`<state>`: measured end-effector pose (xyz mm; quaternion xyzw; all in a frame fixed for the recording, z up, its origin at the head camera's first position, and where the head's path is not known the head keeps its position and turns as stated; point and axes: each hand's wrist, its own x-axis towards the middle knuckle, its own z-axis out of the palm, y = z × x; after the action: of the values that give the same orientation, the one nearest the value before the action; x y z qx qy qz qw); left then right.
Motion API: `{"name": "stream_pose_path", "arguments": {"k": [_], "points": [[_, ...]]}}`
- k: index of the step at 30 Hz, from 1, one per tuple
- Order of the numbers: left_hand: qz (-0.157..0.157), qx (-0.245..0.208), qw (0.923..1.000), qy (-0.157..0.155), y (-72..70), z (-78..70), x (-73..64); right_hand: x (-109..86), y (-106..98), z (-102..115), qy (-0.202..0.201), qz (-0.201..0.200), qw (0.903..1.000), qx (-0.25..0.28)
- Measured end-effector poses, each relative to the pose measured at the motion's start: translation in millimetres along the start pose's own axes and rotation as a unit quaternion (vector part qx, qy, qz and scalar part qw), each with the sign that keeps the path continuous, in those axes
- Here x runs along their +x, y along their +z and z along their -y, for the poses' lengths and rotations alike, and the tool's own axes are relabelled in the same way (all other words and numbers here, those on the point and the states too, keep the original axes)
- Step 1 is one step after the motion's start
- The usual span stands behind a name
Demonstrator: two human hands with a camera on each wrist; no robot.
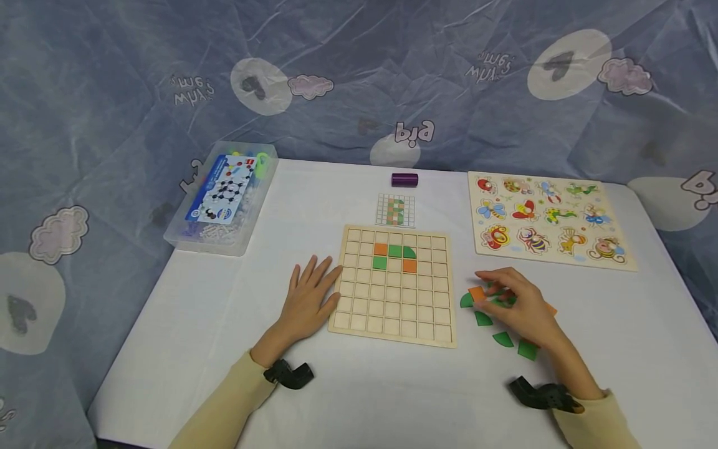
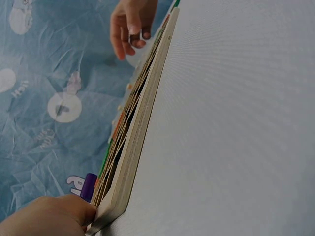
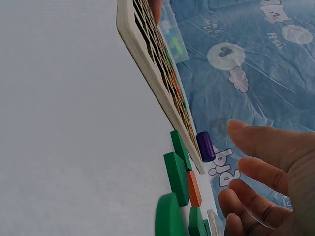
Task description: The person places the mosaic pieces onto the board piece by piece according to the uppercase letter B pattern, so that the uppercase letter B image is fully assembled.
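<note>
Beyond and left of the left hand (image 1: 308,299), a clear plastic box (image 1: 255,217) with a glossy printed label sits on the white table (image 1: 185,349). The left hand lies flat, fingers spread, touching the near left edge of the gridded board (image 1: 392,305); this looks like steadying it. Just right of this hand, the pale wooden board, with thin raised ribs between square cells, has five flat orange and green pieces set in its far rows. Beyond it from both hands are a small pattern card (image 1: 396,210) and a smooth purple cylinder (image 1: 404,180).

The right hand is poised over loose tiles, thumb and fingers apart, gripping nothing. Beneath it lie an orange tile (image 1: 477,294), a green square (image 1: 528,350) and a green quarter-circle (image 1: 503,339), all thick and crisp-edged. Choosing a tile seems to be the step in hand; the next move would call for pinching one by its sides. Beyond and right of this hand lies a printed insect board (image 1: 552,232).
</note>
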<state>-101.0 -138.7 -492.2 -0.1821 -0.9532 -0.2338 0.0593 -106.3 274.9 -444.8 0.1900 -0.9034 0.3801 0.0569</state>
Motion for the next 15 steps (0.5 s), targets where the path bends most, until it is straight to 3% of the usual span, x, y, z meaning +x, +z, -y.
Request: {"name": "stream_pose_path", "arguments": {"k": [15], "points": [[0.004, -0.005, 1.0, -0.006, -1.0, -1.6, 0.1, 0.4, 13, -3, -0.012, 0.031, 0.9992, -0.021]]}}
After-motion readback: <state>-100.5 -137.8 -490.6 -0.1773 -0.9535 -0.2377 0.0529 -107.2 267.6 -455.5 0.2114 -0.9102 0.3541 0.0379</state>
